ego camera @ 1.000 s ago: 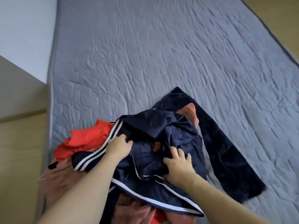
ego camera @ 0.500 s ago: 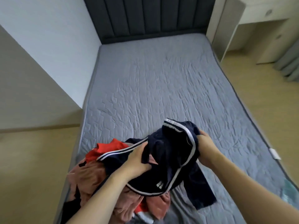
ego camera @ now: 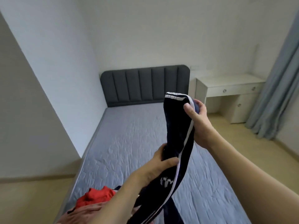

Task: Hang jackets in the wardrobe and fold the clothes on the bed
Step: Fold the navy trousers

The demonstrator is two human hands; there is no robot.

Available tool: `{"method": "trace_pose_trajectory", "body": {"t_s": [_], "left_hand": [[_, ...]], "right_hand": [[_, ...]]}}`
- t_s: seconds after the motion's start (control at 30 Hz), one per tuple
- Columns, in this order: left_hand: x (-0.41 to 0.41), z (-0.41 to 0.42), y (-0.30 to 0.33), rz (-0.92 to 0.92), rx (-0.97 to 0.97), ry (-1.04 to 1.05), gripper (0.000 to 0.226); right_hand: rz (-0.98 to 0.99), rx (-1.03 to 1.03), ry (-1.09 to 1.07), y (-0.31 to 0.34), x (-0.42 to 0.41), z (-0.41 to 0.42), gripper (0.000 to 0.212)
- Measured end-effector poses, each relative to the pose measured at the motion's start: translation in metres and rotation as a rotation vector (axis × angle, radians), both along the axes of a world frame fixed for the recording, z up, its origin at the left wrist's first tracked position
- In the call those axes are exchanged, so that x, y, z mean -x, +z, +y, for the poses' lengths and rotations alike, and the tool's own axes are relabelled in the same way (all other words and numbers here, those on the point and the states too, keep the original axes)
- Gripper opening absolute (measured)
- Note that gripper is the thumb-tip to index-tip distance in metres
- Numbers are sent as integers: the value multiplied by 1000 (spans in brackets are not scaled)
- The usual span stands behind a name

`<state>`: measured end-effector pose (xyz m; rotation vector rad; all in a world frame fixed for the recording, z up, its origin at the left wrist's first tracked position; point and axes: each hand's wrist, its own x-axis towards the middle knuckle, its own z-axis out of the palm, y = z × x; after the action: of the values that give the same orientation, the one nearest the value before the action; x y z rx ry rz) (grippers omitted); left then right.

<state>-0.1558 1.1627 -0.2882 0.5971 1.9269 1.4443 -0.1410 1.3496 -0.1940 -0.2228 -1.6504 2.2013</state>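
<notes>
Navy striped garment point(ego camera: 178, 135) hangs clamped between my right hand point(ego camera: 196, 120) fingers above and left hand point(ego camera: 159, 162) fingers below (sorting step); next, spread it on the bed point(ego camera: 129, 143).

Single head view, from bed point(ego camera: 129, 143) foot, facing headboard point(ego camera: 144, 85), angled slightly down; hands close below lens.

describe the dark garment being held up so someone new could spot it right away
Over the near end of the grey bed, both hands lift one garment above the clothes pile. The right hand grips its top, the left hand lower down. Unlike the red piece below, it is navy with white side stripes.
</notes>
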Motion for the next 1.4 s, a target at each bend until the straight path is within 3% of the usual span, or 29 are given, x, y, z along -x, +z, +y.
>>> {"method": "trace_pose_trajectory", "body": {"t_s": [0.07,0.1,0.13,0.23,0.3,0.4,0.5,0.6,0.67,0.73,0.8,0.9,1.0,1.07,1.13,1.2,1.23,1.3,1.4], "left_hand": [[-20,35,19,195,122,72,46],[-30,50,32,316,209,153,19],[-36,63,44,398,274,230,5],[-39,79,100,621,339,466,25],[-46,83,156,818,424,564,19],[-69,97,232,1038,508,598,15],[-98,114,290,1163,477,617,12],[-120,119,337,1095,471,607,11],[-134,114,363,900,495,502,15],[-144,107,378,669,511,341,15],[-147,104,381,505,357,213,15],[-146,113,374,387,79,134,17],[-149,125,364,280,-111,109,24],[-151,127,361,216,-236,36,19],[-152,129,359,125,-413,-107,40],[-153,138,357,100,-555,-280,65],[-156,145,355,111,-608,-342,66],[-161,159,357,144,-692,-374,54],[-162,170,369,268,-618,-163,26]], "right_hand": [[37,-192,-2,19,-16,22,70],[42,-284,-23,26,-25,34,55],[55,-364,-70,34,-32,48,38],[29,-598,-268,63,-57,98,4],[0,-732,-351,87,-74,129,19],[-36,-864,-393,130,-103,156,7],[18,-894,-347,168,-133,164,9],[88,-831,-324,198,-156,167,27],[116,-725,-325,215,-166,175,29],[78,-717,-343,229,-171,188,17],[14,-760,-340,237,-170,199,8],[-61,-697,-263,240,-178,203,20],[-87,-574,17,240,-193,202,16],[-40,-491,163,242,-199,207,30],[42,-465,133,244,-195,213,32],[94,-547,56,245,-188,212,31],[109,-599,25,245,-184,210,32],[140,-656,-11,245,-179,205,33],[132,-608,17,246,-175,207,31]]}}
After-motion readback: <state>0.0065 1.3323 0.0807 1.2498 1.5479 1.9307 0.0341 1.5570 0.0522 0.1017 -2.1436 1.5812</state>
